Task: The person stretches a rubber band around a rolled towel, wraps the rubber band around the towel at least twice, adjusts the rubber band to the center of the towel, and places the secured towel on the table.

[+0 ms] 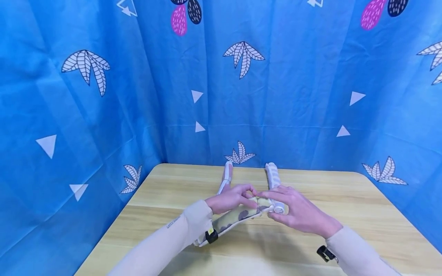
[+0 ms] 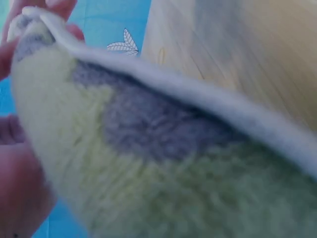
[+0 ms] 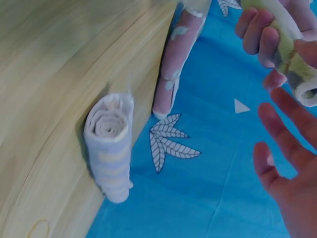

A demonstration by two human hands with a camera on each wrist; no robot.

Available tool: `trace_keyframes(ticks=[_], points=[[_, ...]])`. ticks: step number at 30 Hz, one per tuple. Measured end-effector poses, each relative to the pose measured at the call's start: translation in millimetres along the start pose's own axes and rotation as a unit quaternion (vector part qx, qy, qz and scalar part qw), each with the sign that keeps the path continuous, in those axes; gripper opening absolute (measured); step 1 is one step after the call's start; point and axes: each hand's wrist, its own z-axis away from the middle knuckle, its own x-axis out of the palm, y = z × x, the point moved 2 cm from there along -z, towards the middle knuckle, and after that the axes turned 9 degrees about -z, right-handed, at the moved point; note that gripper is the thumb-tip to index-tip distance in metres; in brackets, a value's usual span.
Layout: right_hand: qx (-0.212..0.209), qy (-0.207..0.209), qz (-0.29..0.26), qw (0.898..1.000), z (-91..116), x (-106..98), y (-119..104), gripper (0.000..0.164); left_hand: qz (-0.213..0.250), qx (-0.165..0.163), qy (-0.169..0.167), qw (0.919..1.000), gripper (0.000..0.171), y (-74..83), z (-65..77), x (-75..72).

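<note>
A fluffy yellow-green towel (image 1: 238,215) with grey spots and a white edge lies as a long roll across the front of both hands. In the right wrist view its white-edged end (image 3: 308,94) faces the camera. My left hand (image 1: 229,199) grips the roll near this end, fingers and thumb curled round it. The towel (image 2: 148,129) fills most of the left wrist view, close to the camera. My right hand (image 3: 285,163) is beside the roll's end, its fingers spread and fairly straight; in the head view, its index fingertip meets the left hand's fingers.
Behind the hands on the wooden table (image 1: 345,214) lie a rolled pink towel (image 1: 226,176) on the left and a rolled white-and-grey striped towel (image 1: 273,177) on the right. A blue patterned curtain (image 1: 293,96) hangs along the back and sides.
</note>
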Motion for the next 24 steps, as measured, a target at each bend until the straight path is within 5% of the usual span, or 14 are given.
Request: trace_keyframes(ticks=[6,11,15,19,24], points=[[0.018,0.012,-0.037,0.999,-4,4,4,0.040,0.051,0.017,-0.079,0.9955,0.026,0.8,0.7,1.9],[0.054,0.028,-0.104,0.993,-6,8,13,0.018,-0.017,0.031,-0.013,0.9993,0.029,3.2,2.2,7.0],[0.114,0.024,-0.162,0.980,-6,10,22,0.007,-0.085,0.058,0.036,0.9941,0.035,8.3,2.9,13.8],[0.155,0.002,-0.189,0.970,-6,13,28,0.016,-0.113,0.080,0.043,0.9894,0.025,10.2,3.3,18.3],[0.148,-0.008,-0.215,0.965,-5,17,27,0.023,-0.115,0.098,0.033,0.9880,0.020,6.4,3.6,20.3]])
